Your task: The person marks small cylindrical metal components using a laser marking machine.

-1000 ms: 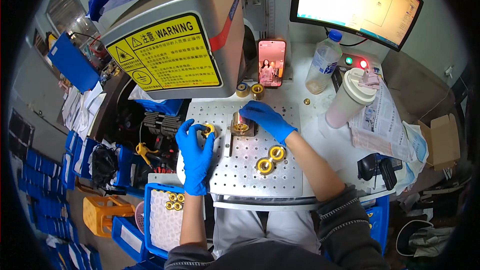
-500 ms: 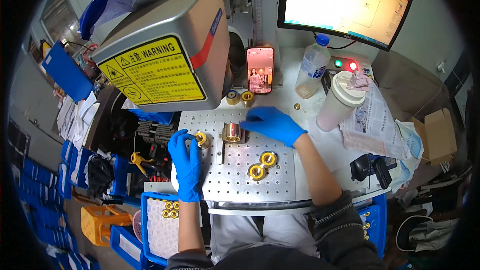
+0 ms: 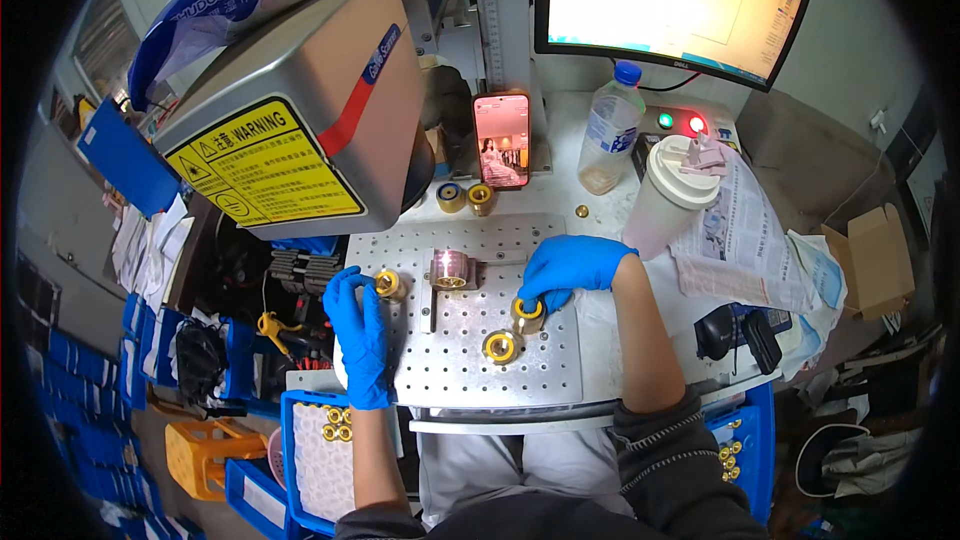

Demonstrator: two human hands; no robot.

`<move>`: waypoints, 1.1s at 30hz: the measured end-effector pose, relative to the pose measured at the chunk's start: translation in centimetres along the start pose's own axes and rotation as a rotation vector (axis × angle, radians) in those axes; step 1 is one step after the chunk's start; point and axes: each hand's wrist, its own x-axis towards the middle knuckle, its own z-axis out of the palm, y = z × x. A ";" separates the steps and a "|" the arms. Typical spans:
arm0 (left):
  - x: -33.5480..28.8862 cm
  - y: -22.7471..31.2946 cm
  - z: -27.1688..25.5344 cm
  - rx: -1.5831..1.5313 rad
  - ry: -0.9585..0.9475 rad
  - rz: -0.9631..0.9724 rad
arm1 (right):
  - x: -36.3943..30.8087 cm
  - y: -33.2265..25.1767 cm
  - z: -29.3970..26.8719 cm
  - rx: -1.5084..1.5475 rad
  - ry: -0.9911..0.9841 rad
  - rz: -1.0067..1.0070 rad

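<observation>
My left hand (image 3: 358,340), in a blue glove, is at the left edge of the perforated metal plate (image 3: 470,370), its fingers closed on a brass ring fitting (image 3: 389,286). My right hand (image 3: 578,268), also gloved in blue, reaches down over the plate's right side. Its fingertips grip a second brass fitting (image 3: 527,317) from above. Just below and left of that one, touching or nearly so, lies another brass fitting (image 3: 502,347). Between my hands a shiny round metal part (image 3: 452,270) sits against a small block on the plate, lit pinkish on top.
A large grey machine head (image 3: 300,110) overhangs the plate's far left. Two brass fittings (image 3: 466,198) stand behind the plate near a propped phone (image 3: 502,140). A bottle (image 3: 612,130) and a lidded cup (image 3: 672,195) stand right. Blue trays (image 3: 290,460) with brass fittings flank my lap.
My right hand has moved from beside the shiny part toward me, onto the farther of the two fittings on the plate. My left hand keeps its fitting. The whole view has shifted slightly.
</observation>
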 end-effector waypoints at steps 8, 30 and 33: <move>-0.1 0.1 0.0 -0.023 -0.001 -0.019 | -0.5 -1.3 0.1 0.123 0.104 0.201; 0.0 0.3 -0.2 -0.035 -0.029 -0.027 | 8.1 0.9 2.7 1.227 0.568 -0.196; 0.0 0.7 -0.3 -0.037 -0.038 -0.038 | 8.2 1.2 2.6 1.294 0.553 -0.194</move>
